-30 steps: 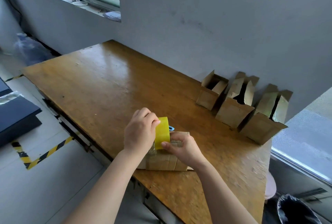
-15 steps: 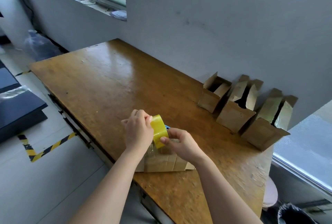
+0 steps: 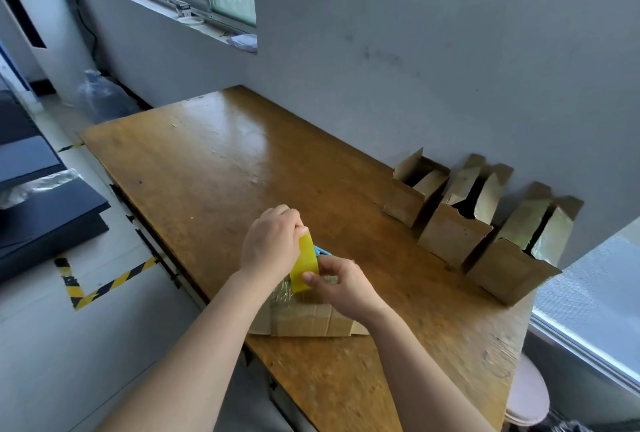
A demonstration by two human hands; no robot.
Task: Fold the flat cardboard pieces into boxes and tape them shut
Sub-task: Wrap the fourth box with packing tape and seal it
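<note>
while left hand (image 3: 270, 245) grips tape roll (image 3: 305, 267), right hand (image 3: 343, 287) pinches its edge; 1 box (image 3: 304, 322) lies under both.

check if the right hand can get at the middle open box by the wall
Probably yes, once freed: the right hand pinches the tape roll, which the left hand also grips, but only bare table lies between it and the middle open box.

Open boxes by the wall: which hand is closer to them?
Right. The right hand is between the tape and the boxes; the left hand grips the tape on its far side.
</note>
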